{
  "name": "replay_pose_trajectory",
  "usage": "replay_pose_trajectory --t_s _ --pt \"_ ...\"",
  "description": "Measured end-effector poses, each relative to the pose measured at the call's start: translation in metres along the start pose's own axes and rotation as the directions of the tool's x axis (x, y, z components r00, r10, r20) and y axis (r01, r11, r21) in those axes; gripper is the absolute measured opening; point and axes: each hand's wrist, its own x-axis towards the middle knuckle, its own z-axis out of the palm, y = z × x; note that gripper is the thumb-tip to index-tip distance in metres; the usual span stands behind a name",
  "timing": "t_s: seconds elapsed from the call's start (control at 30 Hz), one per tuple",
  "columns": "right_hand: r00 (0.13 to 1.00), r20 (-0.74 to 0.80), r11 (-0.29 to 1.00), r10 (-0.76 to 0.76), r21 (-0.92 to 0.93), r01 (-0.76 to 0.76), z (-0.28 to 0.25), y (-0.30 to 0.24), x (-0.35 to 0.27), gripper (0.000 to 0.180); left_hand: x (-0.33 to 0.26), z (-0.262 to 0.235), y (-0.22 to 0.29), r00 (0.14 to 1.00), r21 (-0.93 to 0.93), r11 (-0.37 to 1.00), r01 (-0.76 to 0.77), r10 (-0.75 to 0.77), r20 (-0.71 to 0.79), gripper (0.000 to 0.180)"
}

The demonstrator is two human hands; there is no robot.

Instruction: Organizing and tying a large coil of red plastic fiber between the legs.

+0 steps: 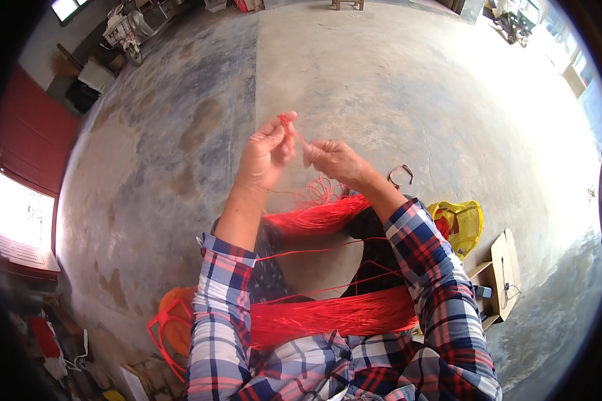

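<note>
My left hand [266,152] is raised in front of me, pinching a thin red cord [293,131] between thumb and fingers. My right hand [332,159] is close beside it, fingers closed on the same cord. Loose loops of the cord [322,190] hang below the hands. A thick bundle of red cords [328,214] lies over my knees, and a second, wider bundle [334,315] lies across my lap. Single strands run between the two bundles. Both forearms are in plaid sleeves rolled to the elbow.
Bare concrete floor [354,87] stretches ahead. A yellow bag [463,224] and an open cardboard box [503,271] sit at my right. An orange plastic stool [170,327] stands at my left. A small metal hook [401,175] lies on the floor. Vehicles stand far back.
</note>
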Motion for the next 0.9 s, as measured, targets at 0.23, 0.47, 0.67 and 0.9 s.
replay_pose_trajectory --t_s 0.23,0.47,0.67,0.9 --pt "1.0 0.0 0.961 0.004 0.277 -0.003 -0.017 0.003 0.002 0.034 0.001 -0.02 -0.03 0.951 0.877 0.412 0.249 0.065 -0.301 0.034" --pt "1.0 -0.01 0.882 -0.027 0.47 0.029 -0.028 0.002 -0.001 0.031 0.0 -0.012 -0.004 0.876 0.176 0.91 0.375 -0.286 -0.388 0.019" --pt "0.998 -0.052 0.856 -0.028 0.514 0.05 -0.032 0.0 -0.004 0.03 -0.003 -0.035 -0.001 0.78 -0.166 0.976 0.141 -0.213 -0.589 0.014" --pt "0.977 -0.205 0.963 0.052 -0.249 -0.103 -0.024 0.02 0.0 0.035 -0.003 -0.046 0.011 0.853 -0.379 0.916 -0.132 -0.091 -0.515 0.014"
